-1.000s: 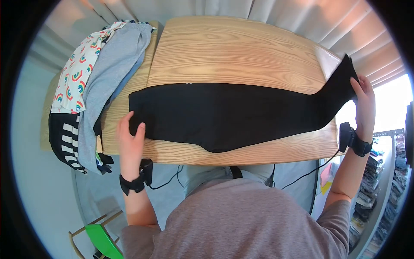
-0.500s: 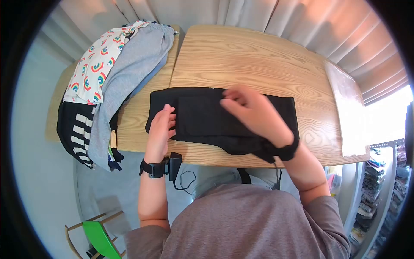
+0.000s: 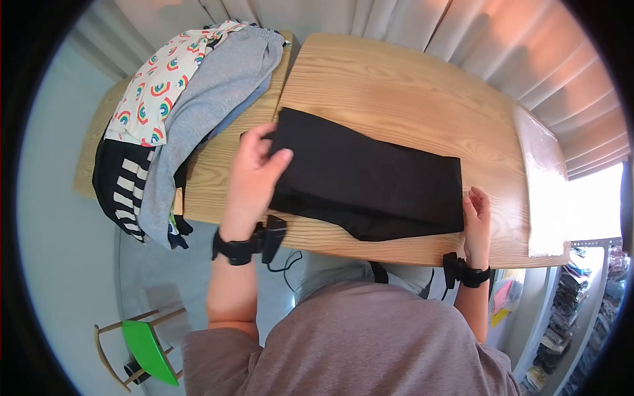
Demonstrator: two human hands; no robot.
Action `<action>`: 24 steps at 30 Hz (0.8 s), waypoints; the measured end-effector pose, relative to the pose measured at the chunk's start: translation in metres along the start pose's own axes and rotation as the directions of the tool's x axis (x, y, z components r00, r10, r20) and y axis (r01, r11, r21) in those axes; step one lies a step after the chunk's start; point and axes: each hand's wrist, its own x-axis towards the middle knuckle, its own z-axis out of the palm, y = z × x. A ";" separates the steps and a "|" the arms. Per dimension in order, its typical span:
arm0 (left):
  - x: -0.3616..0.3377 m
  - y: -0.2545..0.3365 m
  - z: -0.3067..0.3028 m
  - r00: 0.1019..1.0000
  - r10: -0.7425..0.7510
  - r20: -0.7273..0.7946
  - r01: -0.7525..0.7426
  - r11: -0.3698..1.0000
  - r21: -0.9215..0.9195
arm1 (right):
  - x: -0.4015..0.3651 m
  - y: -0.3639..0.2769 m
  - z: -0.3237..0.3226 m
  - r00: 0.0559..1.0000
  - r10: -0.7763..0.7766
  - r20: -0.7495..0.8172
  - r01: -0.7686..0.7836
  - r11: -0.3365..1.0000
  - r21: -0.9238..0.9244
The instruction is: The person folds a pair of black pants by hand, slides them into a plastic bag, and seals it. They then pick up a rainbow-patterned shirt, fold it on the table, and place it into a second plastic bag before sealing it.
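Observation:
Black trousers (image 3: 370, 178), folded into a long flat bundle, lie across the front of the wooden table, the left end turned a little away from me. At that left end is my left hand (image 3: 254, 165). Its thumb rests over the cloth and its fingertips pass behind the edge, so the cloth sits between them. My right hand (image 3: 478, 214) lies beside the right end of the trousers, fingers loosely bent and holding nothing. Whether its thumb touches the fabric edge is hard to tell. The underside of the bundle is hidden.
A heap of clothes is on the left, with a rainbow-print garment (image 3: 158, 86), grey sweatpants (image 3: 211, 89) and a black-and-white piece (image 3: 122, 178). A clear plastic sheet (image 3: 545, 185) lies at the table's right edge. Below left stands a green chair (image 3: 148, 350); packed shelves (image 3: 561, 323) are right.
My right hand has gone from above the middle of the trousers to their right end. My left hand has risen at the left end, and the raised cloth now covers the earlier folded panel.

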 end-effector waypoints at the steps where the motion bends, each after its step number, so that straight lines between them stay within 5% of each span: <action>1: 0.001 0.005 -0.008 0.999 -0.035 -0.022 0.034 0.999 -0.026 | -0.002 -0.005 0.002 0.997 0.076 -0.006 -0.075 0.993 0.092; 3: 0.006 0.005 -0.036 0.997 -0.065 -0.046 0.063 0.997 -0.043 | -0.003 -0.005 0.002 0.999 0.048 0.012 -0.049 0.997 0.064; 5: 0.013 -0.019 -0.066 0.972 -0.162 -0.170 0.215 0.903 0.371 | -0.004 -0.005 0.001 0.999 0.019 0.037 -0.021 0.999 0.036; 6: 0.015 -0.033 -0.078 0.972 -0.160 -0.174 0.216 0.900 0.378 | -0.005 -0.005 0.001 0.999 0.018 0.045 -0.017 1.000 -0.020; 8: 0.018 -0.061 -0.098 0.978 -0.110 -0.175 0.203 0.673 0.712 | -0.008 -0.009 0.003 0.998 0.017 0.056 -0.013 0.997 -0.070; 13: 0.016 -0.057 -0.092 0.983 -0.085 -0.160 0.166 0.770 0.616 | -0.011 -0.011 0.005 0.999 0.001 0.053 0.005 0.995 -0.102; 16: 0.014 -0.048 -0.086 0.970 -0.011 -0.242 0.195 0.628 0.753 | -0.012 -0.012 0.004 0.997 0.034 0.071 -0.030 0.998 -0.062; 18: 0.010 -0.037 -0.078 0.953 -0.075 -0.292 0.297 0.401 0.867 | -0.013 -0.008 0.006 0.997 0.006 0.074 0.001 0.995 -0.097; 20: 0.008 -0.037 -0.077 0.967 -0.146 -0.207 0.253 0.548 0.797 | -0.013 -0.003 0.009 0.993 -0.070 0.098 0.083 0.987 -0.138; 22: 0.015 -0.054 -0.089 0.961 -0.222 -0.165 0.269 0.610 0.745 | -0.015 -0.010 0.019 0.994 0.005 0.105 0.005 0.996 -0.093; 24: 0.019 -0.051 -0.088 0.939 -0.288 -0.188 0.327 0.578 0.748 | -0.011 -0.018 0.024 0.992 0.070 0.103 -0.045 0.973 -0.226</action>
